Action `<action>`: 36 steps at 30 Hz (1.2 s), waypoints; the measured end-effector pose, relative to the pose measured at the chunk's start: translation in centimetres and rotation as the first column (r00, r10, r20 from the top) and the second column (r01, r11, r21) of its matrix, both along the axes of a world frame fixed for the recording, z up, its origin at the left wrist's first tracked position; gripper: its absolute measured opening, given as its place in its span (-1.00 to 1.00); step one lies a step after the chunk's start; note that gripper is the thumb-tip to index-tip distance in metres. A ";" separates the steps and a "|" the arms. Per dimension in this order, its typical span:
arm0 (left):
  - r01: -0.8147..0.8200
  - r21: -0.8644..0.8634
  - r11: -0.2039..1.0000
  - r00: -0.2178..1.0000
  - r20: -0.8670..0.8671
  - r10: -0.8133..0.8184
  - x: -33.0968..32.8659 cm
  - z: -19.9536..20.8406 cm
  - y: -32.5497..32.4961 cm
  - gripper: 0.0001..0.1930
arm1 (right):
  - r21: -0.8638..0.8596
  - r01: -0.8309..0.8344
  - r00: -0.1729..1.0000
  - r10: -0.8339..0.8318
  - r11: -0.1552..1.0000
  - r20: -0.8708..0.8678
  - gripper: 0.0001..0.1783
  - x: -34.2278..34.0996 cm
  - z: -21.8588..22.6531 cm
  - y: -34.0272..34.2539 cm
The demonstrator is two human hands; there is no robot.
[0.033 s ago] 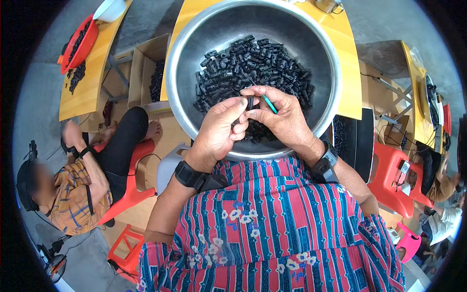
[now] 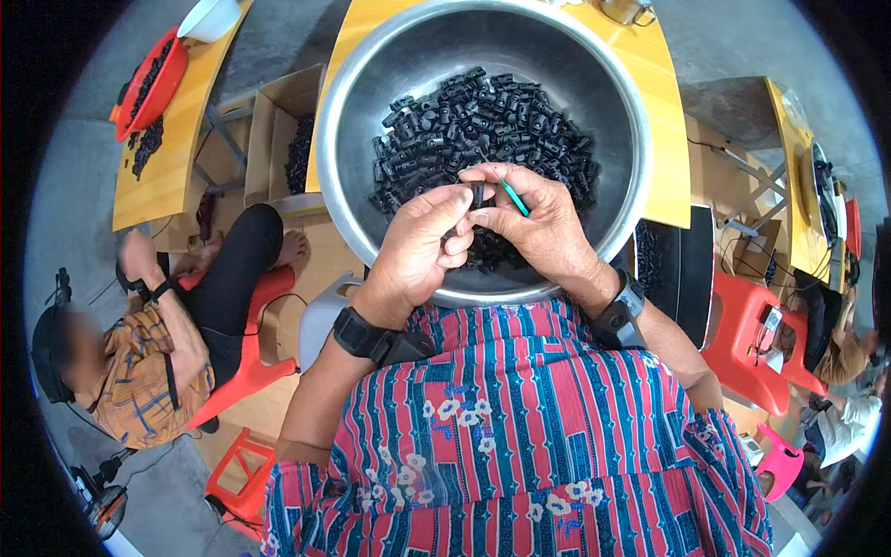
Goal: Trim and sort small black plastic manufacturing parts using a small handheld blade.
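Both hands are over a large steel bowl (image 2: 336, 200) that holds a heap of small black plastic parts (image 2: 492, 125). Between thumb and fingers, my left hand (image 2: 422, 237) pinches one small black plastic part (image 2: 477, 195). My right hand (image 2: 543, 227) is closed around a slim green-handled tool (image 2: 513, 198), its thumb and fingertips meeting the left hand at the held part. A thin pale tip shows at the tool's upper end. Fingers partly cover both the part and the tool.
The bowl rests on a yellow table (image 2: 670, 158), with a metal cup (image 2: 629, 11) at its far edge. A cardboard box (image 2: 278, 97) stands to the left. A co-worker (image 2: 153, 362) sits at left on a red stool (image 2: 255, 371); another red stool (image 2: 742, 348) is at right.
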State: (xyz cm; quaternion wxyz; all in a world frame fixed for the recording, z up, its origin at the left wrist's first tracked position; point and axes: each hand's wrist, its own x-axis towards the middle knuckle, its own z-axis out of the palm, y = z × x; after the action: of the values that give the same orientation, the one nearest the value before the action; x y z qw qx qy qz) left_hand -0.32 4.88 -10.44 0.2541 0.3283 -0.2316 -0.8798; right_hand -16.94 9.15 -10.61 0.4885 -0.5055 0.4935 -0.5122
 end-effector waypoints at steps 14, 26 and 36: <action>0.000 -0.016 1.000 0.999 -0.038 -0.001 0.0 -0.7 0.0 -0.78 | 0.041 0.006 1.000 -0.007 0.999 0.005 -0.65 -0.4 0.8 0.1; 0.047 0.027 0.999 0.995 -0.095 -0.044 0.1 -0.7 -0.4 -0.85 | 0.199 0.002 0.992 -0.027 0.980 0.122 -0.78 -0.4 1.5 -0.1; 0.000 -0.020 1.000 1.000 -0.013 0.000 0.0 -0.3 -0.2 -0.84 | 0.138 -0.019 1.000 0.018 0.990 0.013 -0.81 -0.5 1.6 -0.3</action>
State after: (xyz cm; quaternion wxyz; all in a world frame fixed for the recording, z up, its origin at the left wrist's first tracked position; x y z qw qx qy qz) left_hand -0.32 4.70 -10.70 0.2588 0.3202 -0.2388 -0.8795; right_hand -17.42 8.89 -9.01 0.5300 -0.4719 0.5201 -0.4753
